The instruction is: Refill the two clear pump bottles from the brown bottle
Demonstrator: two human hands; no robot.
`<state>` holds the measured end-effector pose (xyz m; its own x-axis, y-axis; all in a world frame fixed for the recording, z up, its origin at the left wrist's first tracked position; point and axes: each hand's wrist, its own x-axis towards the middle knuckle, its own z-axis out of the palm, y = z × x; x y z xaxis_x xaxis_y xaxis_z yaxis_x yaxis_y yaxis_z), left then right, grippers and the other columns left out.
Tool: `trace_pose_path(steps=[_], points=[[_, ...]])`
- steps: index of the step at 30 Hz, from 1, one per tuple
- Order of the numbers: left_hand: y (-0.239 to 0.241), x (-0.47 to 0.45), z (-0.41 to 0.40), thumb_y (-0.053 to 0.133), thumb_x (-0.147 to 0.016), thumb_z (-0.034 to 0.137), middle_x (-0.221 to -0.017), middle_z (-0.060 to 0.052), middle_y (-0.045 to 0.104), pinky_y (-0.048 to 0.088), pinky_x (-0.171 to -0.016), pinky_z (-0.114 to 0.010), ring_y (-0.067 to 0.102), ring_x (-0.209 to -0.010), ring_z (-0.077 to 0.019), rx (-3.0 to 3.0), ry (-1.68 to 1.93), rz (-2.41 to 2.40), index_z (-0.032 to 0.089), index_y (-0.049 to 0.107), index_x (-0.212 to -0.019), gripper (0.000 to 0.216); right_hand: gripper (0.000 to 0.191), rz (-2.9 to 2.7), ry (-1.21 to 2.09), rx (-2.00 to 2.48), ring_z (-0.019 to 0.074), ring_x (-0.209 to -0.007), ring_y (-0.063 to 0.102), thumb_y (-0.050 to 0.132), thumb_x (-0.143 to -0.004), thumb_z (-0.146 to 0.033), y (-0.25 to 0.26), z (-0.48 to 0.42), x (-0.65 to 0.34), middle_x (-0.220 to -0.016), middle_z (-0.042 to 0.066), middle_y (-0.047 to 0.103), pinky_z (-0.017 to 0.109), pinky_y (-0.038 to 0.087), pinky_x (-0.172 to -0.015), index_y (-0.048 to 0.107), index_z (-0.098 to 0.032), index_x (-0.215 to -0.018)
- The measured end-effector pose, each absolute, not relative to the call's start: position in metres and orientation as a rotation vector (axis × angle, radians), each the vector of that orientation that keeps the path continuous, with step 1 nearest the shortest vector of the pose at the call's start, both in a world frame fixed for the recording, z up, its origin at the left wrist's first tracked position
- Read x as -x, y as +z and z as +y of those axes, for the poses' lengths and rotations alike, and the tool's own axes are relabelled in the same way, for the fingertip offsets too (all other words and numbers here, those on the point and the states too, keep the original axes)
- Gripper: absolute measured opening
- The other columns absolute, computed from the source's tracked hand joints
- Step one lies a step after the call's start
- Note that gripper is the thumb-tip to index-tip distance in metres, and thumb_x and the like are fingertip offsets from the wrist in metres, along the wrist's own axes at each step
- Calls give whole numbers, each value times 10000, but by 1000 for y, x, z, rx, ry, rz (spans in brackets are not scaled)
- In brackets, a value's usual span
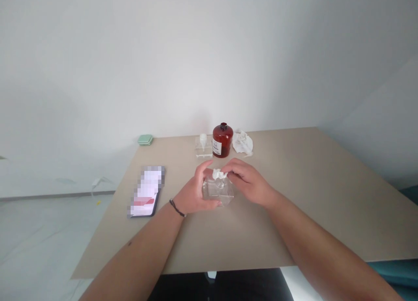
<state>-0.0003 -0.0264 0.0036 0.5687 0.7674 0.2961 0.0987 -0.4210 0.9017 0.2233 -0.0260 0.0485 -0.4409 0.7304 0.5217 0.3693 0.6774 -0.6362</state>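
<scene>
Left hand [192, 194]: curved around the clear container [218, 190], thumb low; its grip holds it.
Right hand [246, 181]: back up, fingers bent; its grip pinches white tissue [219, 174] at the container's top.
Clear container: in front of the red bottle [222, 141]; I can't tell what's inside.
Red bottle: stands on the tabletop [281, 162], neck open.

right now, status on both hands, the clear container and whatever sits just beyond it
Left hand gripping clear container. Right hand pinching crumpled tissue at its top. Beyond: uncapped brown bottle, white paper beside it.
</scene>
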Motion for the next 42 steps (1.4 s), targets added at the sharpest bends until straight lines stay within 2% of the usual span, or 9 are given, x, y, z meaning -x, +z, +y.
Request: trace_pose_path(steps=[7,14,18,21,25,30,35,42], points=[[11,-3,-31,845,-657,343,-1094,-69,582,508,-850,-414,613,-940,-251,-1907,847,714,245,115,-1522,1136,236,-2198,459,675,170,-798,604,452,-953,-119,56,-30,-219,-871,46,627,307,495,-709,664,-222,-958],[9,-5,-31,848,-658,331,-1160,-80,572,489,-934,-450,604,-1022,-267,-1928,903,697,273,140,-1517,1115,202,-2356,14,651,183,-797,558,495,-921,-155,62,-35,-219,-948,53,643,336,446,-743,671,-243,-875],[9,-6,-32,826,-708,321,-1118,-52,570,504,-897,-415,606,-977,-230,-1801,940,645,304,89,-1520,1096,190,-2399,-282,638,206,-829,558,519,-914,-167,65,-39,-222,-940,61,660,368,445,-779,685,-245,-863],[9,-7,-33,819,-726,336,-1153,-64,568,505,-888,-403,607,-982,-224,-1691,977,609,305,62,-1519,1096,164,-2351,-384,637,210,-845,571,558,-931,-209,63,-39,-224,-948,61,679,369,452,-773,711,-263,-909],[8,-7,-31,828,-717,393,-1157,-57,571,503,-878,-393,603,-964,-213,-1579,1013,579,326,63,-1514,1107,184,-2286,-374,657,206,-893,605,587,-949,-253,58,-38,-227,-982,52,692,363,462,-785,737,-315,-1035],[6,-4,-29,849,-686,424,-1136,-40,577,507,-840,-371,614,-938,-204,-1443,979,500,372,74,-1514,1135,267,-2281,-273,630,198,-915,638,603,-947,-211,58,-36,-233,-993,35,713,354,494,-799,734,-370,-1115],[8,-2,-29,862,-678,388,-1116,-13,571,519,-856,-377,625,-905,-193,-1315,900,393,410,130,-1507,1107,284,-2239,-223,568,192,-876,649,604,-951,-203,60,-36,-234,-970,35,715,351,510,-779,741,-378,-1128],[21,-4,-36,896,-621,362,-1150,-27,584,528,-876,-398,649,-976,-234,-1110,813,273,400,210,-1501,1116,261,-2166,-219,504,190,-861,637,626,-941,-219,61,-39,-232,-978,38,701,349,518,-756,742,-366,-1122]])
